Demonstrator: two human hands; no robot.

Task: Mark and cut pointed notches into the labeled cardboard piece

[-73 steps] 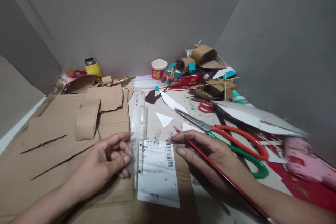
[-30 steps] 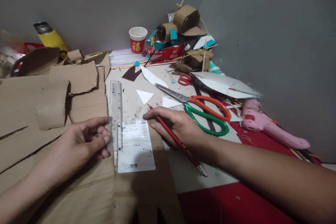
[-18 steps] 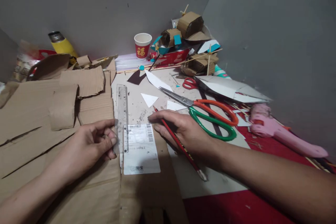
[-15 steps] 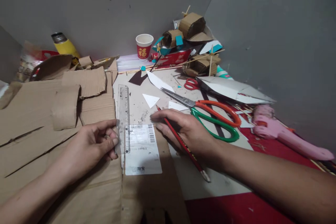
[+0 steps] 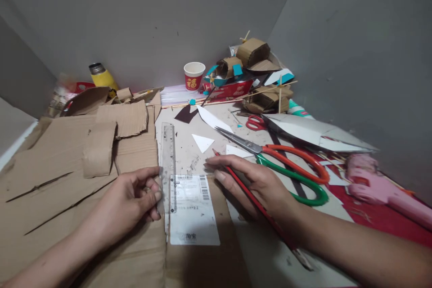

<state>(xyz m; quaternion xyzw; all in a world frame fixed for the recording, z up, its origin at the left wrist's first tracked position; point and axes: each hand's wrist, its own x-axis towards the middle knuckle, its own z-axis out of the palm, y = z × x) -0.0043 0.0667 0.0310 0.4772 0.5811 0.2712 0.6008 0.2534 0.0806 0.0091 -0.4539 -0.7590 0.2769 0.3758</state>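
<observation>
My left hand [image 5: 135,204] has its fingers and thumb closed on the left edge of a clear plastic ruler [image 5: 168,162]. The ruler lies over the edge of a cardboard sheet and partly over a white printed label [image 5: 194,216]. That label is stuck on a narrower cardboard piece [image 5: 205,263]. In my right hand [image 5: 263,184], a red pencil [image 5: 251,198] rests between thumb and fingers. Its tip points away, near a white paper triangle [image 5: 203,142], and its worn end lies over my wrist side. Scissors [image 5: 253,145] with one orange and one green handle lie just beyond this hand.
Large cardboard sheets [image 5: 60,144] cover the left side. Along the back stand a yellow bottle [image 5: 103,78], a paper cup [image 5: 195,76] and small cardboard models [image 5: 253,54]. A pink glue gun [image 5: 371,180] and red-handled scissors [image 5: 255,122] lie at the right.
The whole view has shifted, so everything sits lower and further right. The pencil's rear end has swung down and right in my right hand. My left hand stays at the ruler.
</observation>
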